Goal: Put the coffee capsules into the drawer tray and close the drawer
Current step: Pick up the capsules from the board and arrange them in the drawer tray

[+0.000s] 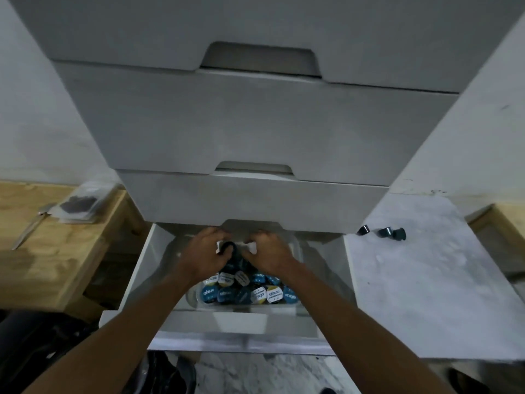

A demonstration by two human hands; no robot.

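The bottom white drawer (pixel 133 280) stands pulled out. A clear tray (pixel 298 248) lies inside it. Several coffee capsules (pixel 247 292) with blue and white lids fill the tray's near end. Both hands reach into the tray's far end. My left hand (pixel 207 251) is closed around a dark capsule (pixel 227 247) with a white lid edge. Beside it, my right hand (pixel 267 254) pinches a white-edged capsule (pixel 251 247). Two or three dark loose capsules (pixel 389 233) lie on the marble floor to the drawer's right.
Closed white drawers (pixel 255 137) tower above the open one. A wooden board (pixel 51 251) on the left carries a clear bag (pixel 82 203) of dark pieces and a metal utensil (pixel 31 226). Marble floor (pixel 426 280) spreads to the right, with another wooden edge (pixel 502 223).
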